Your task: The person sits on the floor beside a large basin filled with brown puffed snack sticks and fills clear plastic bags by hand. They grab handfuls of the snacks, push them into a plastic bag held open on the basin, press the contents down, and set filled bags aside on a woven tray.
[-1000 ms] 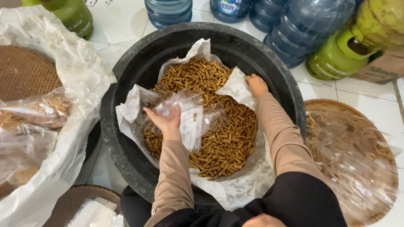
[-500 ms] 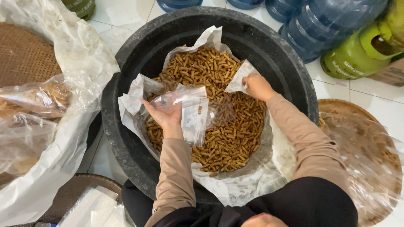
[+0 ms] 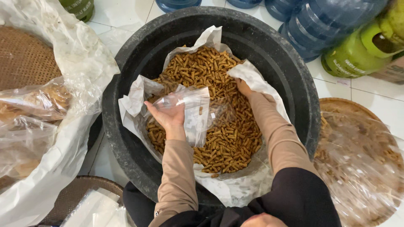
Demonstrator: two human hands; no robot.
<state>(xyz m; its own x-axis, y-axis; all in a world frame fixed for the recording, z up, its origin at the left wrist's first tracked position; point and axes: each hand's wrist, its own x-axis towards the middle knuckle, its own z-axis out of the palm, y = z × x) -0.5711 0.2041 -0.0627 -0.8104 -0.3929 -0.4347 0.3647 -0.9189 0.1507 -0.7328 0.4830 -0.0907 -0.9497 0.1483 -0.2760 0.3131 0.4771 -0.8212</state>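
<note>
large black tub [image 3: 290, 71] on white tile floor, lined with a white plastic sheet [image 3: 134, 101] and holding a heap of brown stick snacks [image 3: 219, 126]. blue water jugs [image 3: 328, 25] and green gas cylinders [image 3: 357, 52] stand beyond it. left hand [image 3: 168, 115] grips a small clear bag [image 3: 195, 111] above the heap. right hand [image 3: 243, 87] rests on the snacks, partly behind the sheet; its grip cannot be told.

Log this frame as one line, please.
left hand: holds clear plastic bag open | right hand: in snack sticks | black tub, lined
</note>
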